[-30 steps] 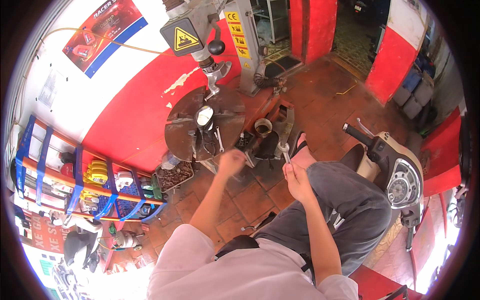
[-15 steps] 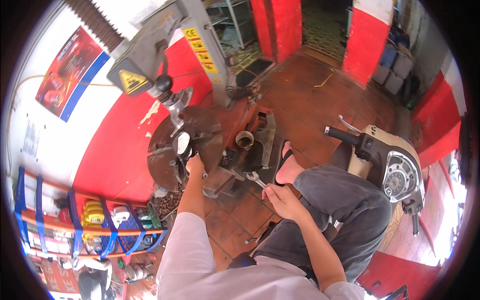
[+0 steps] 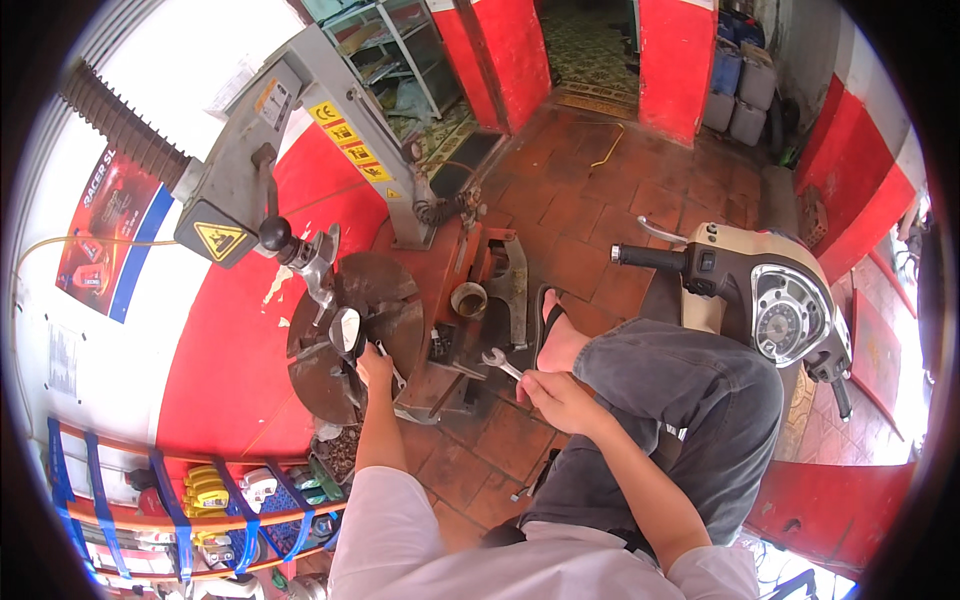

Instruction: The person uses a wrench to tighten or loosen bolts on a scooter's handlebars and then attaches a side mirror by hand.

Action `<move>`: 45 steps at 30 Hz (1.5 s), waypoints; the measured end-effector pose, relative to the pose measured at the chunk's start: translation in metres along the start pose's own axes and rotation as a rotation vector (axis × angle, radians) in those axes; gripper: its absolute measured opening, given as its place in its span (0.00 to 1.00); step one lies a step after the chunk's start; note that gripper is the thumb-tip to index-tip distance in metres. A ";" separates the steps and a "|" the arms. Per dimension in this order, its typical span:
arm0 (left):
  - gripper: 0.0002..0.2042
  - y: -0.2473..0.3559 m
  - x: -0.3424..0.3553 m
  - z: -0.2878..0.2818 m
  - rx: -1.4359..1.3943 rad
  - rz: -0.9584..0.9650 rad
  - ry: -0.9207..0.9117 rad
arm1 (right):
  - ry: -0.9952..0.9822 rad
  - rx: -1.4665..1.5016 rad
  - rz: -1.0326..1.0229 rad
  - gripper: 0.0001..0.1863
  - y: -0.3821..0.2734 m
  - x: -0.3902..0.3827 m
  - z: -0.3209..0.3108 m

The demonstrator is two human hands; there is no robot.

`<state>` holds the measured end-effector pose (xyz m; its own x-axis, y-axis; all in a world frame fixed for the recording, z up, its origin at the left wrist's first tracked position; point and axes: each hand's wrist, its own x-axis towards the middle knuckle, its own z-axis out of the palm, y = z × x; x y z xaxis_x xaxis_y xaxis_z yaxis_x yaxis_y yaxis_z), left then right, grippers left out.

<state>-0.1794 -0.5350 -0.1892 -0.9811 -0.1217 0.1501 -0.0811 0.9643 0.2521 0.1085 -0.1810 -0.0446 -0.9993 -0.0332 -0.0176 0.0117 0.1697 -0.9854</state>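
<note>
1. Head view is showing me the big grey tyre machine (image 3: pixel 300 130) first. Its round turntable (image 3: pixel 325 385) is sitting low by the wall, and that's where the work is happening.
2. I'm seeing the left hand (image 3: pixel 375 368) resting on the turntable's near edge, just beside a shiny oval head (image 3: pixel 346 330). The fingers are curling shut, but I can't tell what they're pinching.
3. The right hand (image 3: pixel 560 400) is gripping a silver wrench (image 3: pixel 500 362) by the handle, closed tight. The open jaw is pointing toward the machine's red base (image 3: pixel 480 260) and isn't touching it.
4. My take: I'd be steadying the plate with the left hand and seating the wrench fully square before pulling. The reach is looking awkward from a seated spot.
5. Surface-wise, everything is sitting on a floor (image 3: pixel 600 210) of worn reddish tiles, which are looking grimy.
6. A cream scooter (image 3: pixel 770 300) is crowding the right knee.
7. Red-and-white walls are wrapping around the room. A rack (image 3: pixel 200 500) with blue straps is holding small parts at lower left, and a metal cup (image 3: pixel 468 298) is standing on the base.
</note>
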 end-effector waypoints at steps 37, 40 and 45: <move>0.22 0.458 -0.400 -0.191 -1.359 1.456 -0.267 | 1.021 0.253 -0.300 0.12 -0.071 -0.254 -0.164; 0.20 0.488 -0.401 -0.176 -1.308 1.550 -0.400 | 1.143 0.006 -0.071 0.12 -0.063 -0.270 -0.183; 0.17 0.494 -0.389 -0.165 -1.462 1.291 -0.574 | 1.273 -0.299 -0.042 0.11 -0.069 -0.277 -0.202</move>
<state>0.1909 -0.0499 0.0348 -0.2943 0.6987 0.6520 0.4545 -0.4978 0.7387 0.3773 0.0151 0.0623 -0.3332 0.8772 0.3456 0.1361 0.4075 -0.9030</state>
